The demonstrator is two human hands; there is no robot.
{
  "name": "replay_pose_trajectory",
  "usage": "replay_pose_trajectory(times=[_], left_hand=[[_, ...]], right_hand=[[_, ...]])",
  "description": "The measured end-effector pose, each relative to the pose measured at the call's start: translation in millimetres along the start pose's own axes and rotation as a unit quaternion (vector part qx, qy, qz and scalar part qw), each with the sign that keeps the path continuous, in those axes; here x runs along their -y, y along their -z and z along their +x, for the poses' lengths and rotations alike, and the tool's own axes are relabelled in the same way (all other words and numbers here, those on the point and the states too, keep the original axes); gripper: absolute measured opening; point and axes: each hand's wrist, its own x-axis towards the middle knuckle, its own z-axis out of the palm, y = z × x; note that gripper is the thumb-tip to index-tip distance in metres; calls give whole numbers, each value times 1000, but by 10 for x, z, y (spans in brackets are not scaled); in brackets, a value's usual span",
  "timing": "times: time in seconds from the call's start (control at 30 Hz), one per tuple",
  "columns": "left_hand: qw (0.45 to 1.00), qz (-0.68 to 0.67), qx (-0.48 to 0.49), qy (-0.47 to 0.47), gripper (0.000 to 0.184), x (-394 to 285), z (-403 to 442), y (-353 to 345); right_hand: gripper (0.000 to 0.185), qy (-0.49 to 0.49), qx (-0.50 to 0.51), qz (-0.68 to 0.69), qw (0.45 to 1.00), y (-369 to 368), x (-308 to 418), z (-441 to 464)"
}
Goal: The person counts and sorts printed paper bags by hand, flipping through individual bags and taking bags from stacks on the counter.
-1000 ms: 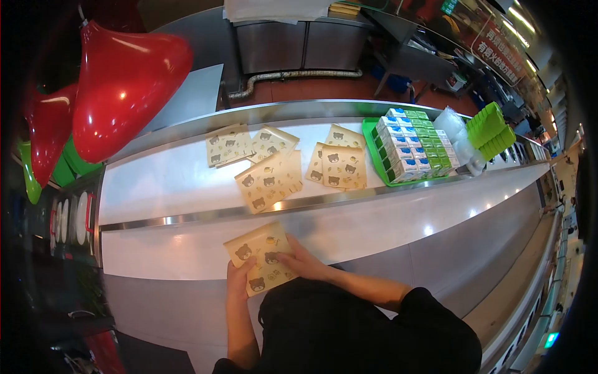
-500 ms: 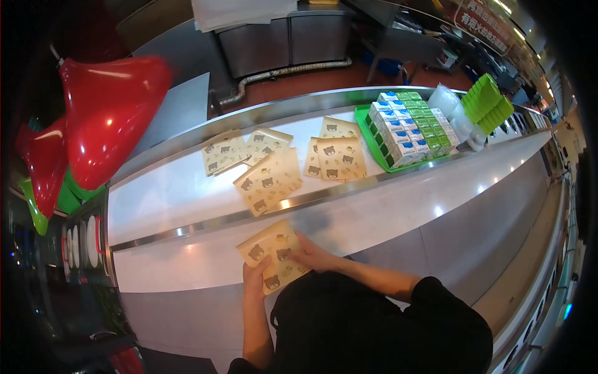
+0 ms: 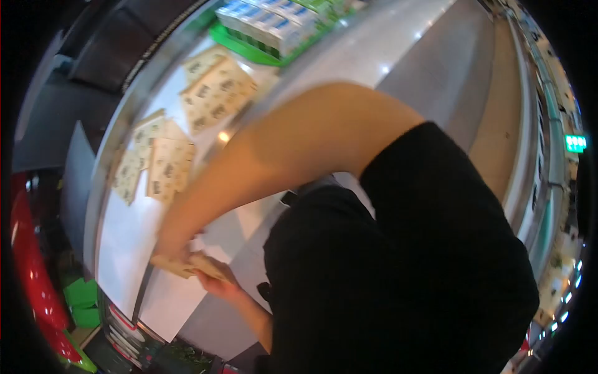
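Note:
A printed kraft paper bag (image 3: 205,267), tan with small bear pictures on the counter bags like it, is seen nearly edge-on beyond the counter's front edge. My left hand (image 3: 217,285) is closed on it from below. My right hand (image 3: 176,242) reaches across from above and is closed at its upper side; blur hides the fingertips. Beyond my right forearm lie more bear-print paper bags (image 3: 169,167), overlapping on the white counter. A second group of these bags (image 3: 218,93) lies farther along.
A green tray (image 3: 249,50) bears stacked white-and-green small cartons (image 3: 268,25). A metal strip edges the white counter (image 3: 118,249). Shiny red shapes (image 3: 37,274) and green boxes (image 3: 82,299) stand at the left, with white plates (image 3: 123,336) near them.
My view has turned, so the counter now runs steeply upward. The bag has gone from facing me to nearly edge-on, and my right arm now stretches across over it.

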Motion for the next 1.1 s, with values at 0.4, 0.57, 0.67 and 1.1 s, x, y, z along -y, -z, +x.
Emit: replay_pose_trajectory(times=[0.4,0.57,0.67,1.1], left_hand=[[973,230,4,-3,40,34,193,-50],[935,353,25,-9,40,400,205,-448],[906,424,20,-9,40,527,119,-680],[708,696,-14,-123,41,810,-94,-1359]], right_hand=[[42,58,-95,-156,982,556,470,-595],[41,84,-125,-269,951,884,665,-736],[40,106,-133,-324,931,1098,798,-750],[36,246,-183,-618,724,1555,1580,-395]])
